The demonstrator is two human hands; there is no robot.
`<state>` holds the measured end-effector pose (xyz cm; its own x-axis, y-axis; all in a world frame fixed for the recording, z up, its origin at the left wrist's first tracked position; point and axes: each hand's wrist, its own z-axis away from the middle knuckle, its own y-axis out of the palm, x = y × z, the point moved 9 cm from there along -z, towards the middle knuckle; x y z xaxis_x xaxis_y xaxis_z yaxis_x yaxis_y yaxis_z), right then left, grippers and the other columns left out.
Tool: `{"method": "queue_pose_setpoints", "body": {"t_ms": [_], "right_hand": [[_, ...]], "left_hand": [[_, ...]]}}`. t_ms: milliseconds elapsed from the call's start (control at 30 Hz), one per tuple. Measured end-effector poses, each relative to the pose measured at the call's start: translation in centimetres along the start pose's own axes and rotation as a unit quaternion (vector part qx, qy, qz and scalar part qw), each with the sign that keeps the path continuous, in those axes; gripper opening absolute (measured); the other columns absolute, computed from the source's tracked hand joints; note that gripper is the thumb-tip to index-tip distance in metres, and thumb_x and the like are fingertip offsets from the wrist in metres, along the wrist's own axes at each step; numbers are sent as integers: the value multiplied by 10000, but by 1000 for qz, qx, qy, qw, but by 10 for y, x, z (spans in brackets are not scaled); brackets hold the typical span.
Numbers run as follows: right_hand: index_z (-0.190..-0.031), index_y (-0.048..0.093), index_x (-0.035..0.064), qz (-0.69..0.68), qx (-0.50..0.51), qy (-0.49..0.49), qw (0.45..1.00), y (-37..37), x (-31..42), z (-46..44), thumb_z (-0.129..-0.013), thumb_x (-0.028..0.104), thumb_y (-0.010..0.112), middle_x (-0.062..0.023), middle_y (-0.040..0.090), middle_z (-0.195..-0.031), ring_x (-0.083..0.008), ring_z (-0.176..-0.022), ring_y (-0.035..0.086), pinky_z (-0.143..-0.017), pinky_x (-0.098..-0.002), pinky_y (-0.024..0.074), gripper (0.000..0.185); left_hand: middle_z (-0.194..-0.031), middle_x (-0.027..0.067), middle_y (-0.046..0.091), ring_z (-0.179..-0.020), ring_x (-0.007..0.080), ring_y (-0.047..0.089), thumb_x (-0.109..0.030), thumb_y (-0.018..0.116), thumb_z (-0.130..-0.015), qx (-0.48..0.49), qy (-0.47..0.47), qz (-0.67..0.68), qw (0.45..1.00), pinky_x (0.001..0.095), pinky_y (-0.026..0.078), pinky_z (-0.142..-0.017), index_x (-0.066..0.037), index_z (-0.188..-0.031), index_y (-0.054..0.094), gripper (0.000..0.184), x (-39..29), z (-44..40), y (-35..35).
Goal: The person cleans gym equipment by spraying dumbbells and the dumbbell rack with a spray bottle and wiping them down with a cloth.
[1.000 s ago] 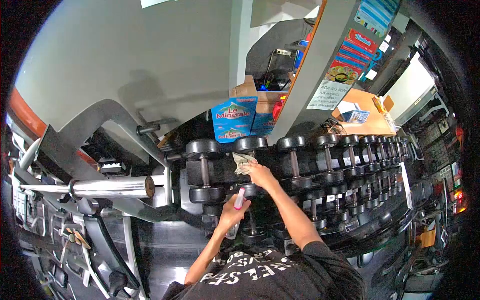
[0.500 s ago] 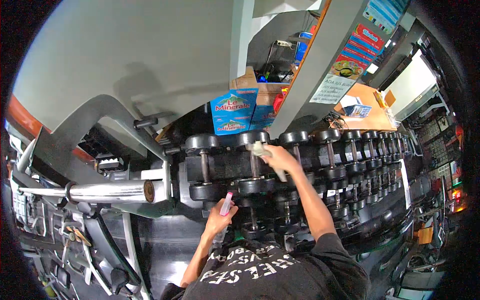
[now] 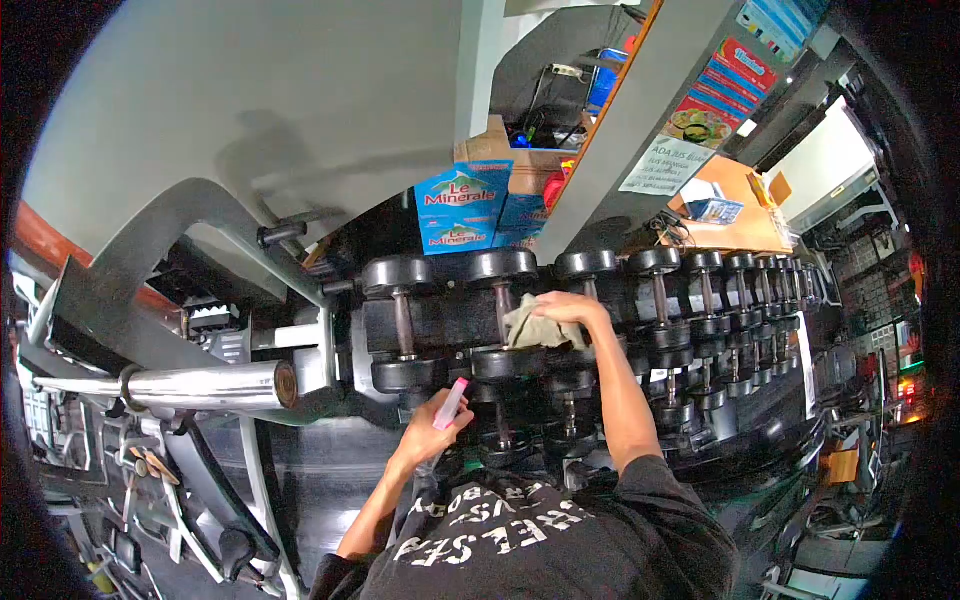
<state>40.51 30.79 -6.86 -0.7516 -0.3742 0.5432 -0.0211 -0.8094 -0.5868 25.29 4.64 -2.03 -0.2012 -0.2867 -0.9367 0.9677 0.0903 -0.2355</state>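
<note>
My right hand is closed on a crumpled grey-green cloth. The cloth lies against the handle and near head of a black dumbbell, the second from the left in the top row. In my left hand is a spray bottle with a pink and whitish top; its lower part is mostly hidden by the hand. This hand hovers low, close to the front head of the leftmost dumbbell.
More dumbbells fill the two-tier rack to the right. Blue water cartons stand behind it, beside a grey pillar. A machine's chrome bar juts in from the left. A wooden desk is at the back right.
My right hand has brought the cloth down from the far head of the second dumbbell to its handle and near head. My left hand still holds the spray bottle, slightly lower left.
</note>
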Motion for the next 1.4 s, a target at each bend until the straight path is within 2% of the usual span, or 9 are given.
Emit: {"method": "queue_pose_setpoints", "body": {"t_ms": [233,433,567,667,767,833,1033,1200,1400], "right_hand": [[-1278,518,58,-130,-330,-181,917,31,11,20,-906,112,559,-138,652,-1099,-188,-984,610,-899,-340,447,378],[-1283,490,18,-189,-134,-153,961,63,8,6,-926,164,536,-181,612,-1174,-260,-1063,589,-916,-353,438,388],[-1251,512,40,-166,-177,-144,959,14,44,-3,-938,284,518,-230,638,-1078,-259,-1000,627,-848,-374,468,397],[-1239,486,76,-56,-229,-145,961,21,78,-19,-928,286,515,-248,643,-861,-392,-762,642,-662,-464,474,377],[-1232,510,123,186,-33,-49,981,111,76,-72,-871,419,532,-220,653,-1004,-386,-899,645,-760,-469,521,468],[-1240,528,117,217,-69,3,974,121,83,-72,-865,446,524,-192,657,-1053,-348,-969,642,-824,-469,506,499],[-1189,589,128,199,-13,36,979,112,86,-70,-848,330,539,-140,654,-1109,-321,-1032,626,-866,-444,500,400],[-1274,469,93,97,-37,-43,994,95,74,-42,-916,285,536,-232,627,-1063,-417,-982,594,-817,-490,478,411],[-1282,461,67,22,-12,-83,996,44,60,7,-936,434,487,-239,583,-1169,-384,-1086,565,-898,-425,456,506]], "left_hand": [[-762,14,582,-580,80,549,-164,667,-835,31,6,95,995,257,460,-516,-53,-952,575,186,18,7,-8],[-783,8,580,-592,75,552,-131,671,-830,60,13,81,995,243,456,-508,-50,-956,576,177,-5,-9,8],[-782,9,579,-586,77,549,-112,662,-833,56,67,98,991,237,452,-497,-52,-958,572,166,-28,-6,6],[-782,13,587,-583,72,545,-93,651,-836,17,10,138,990,234,454,-498,-46,-964,562,163,-12,0,-2],[-800,21,595,-577,70,543,-71,642,-836,1,4,156,988,232,456,-499,-34,-964,550,163,-3,2,-5],[-802,26,598,-572,71,541,-55,638,-834,-2,9,136,991,232,457,-500,-23,-965,541,166,-3,4,-4],[-807,27,602,-568,70,539,-44,627,-838,-11,17,159,987,228,453,-494,-26,-963,541,153,-5,7,0],[-802,21,597,-561,71,536,-54,629,-840,11,56,165,985,233,449,-490,-36,-966,541,155,-20,5,6],[-812,21,596,-558,77,534,-98,642,-848,39,29,140,989,237,448,-493,-38,-965,540,167,-21,5,2]]}}
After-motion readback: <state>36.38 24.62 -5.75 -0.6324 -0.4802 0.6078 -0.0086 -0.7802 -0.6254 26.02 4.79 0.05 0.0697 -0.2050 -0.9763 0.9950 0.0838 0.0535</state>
